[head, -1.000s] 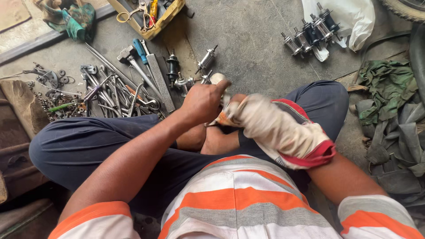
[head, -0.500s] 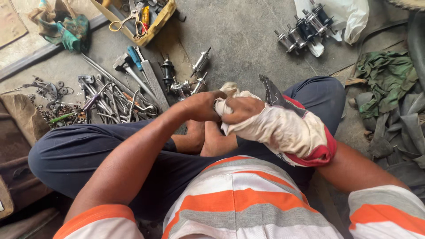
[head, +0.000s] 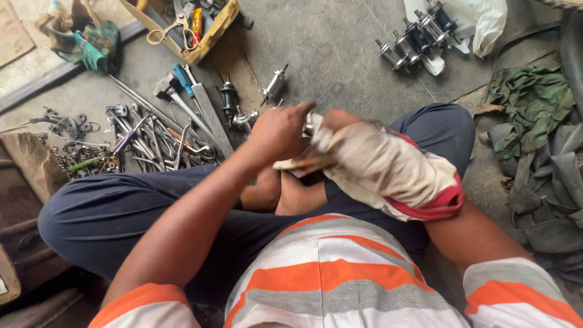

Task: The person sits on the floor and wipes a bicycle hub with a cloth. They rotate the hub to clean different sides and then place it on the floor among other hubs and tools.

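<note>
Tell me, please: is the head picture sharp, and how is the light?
Head view: soft, even daylight, no hard shadows or glare. The left hand and the cloth-wrapped right hand are slightly motion-blurred; the spanners on the concrete floor look sharper. Edges bend a little, wide-angle.

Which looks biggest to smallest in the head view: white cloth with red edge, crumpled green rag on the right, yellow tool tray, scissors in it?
1. White cloth with red edge, though nearest the camera
2. Crumpled green rag
3. Yellow tool tray, partly cropped
4. Scissors
</note>
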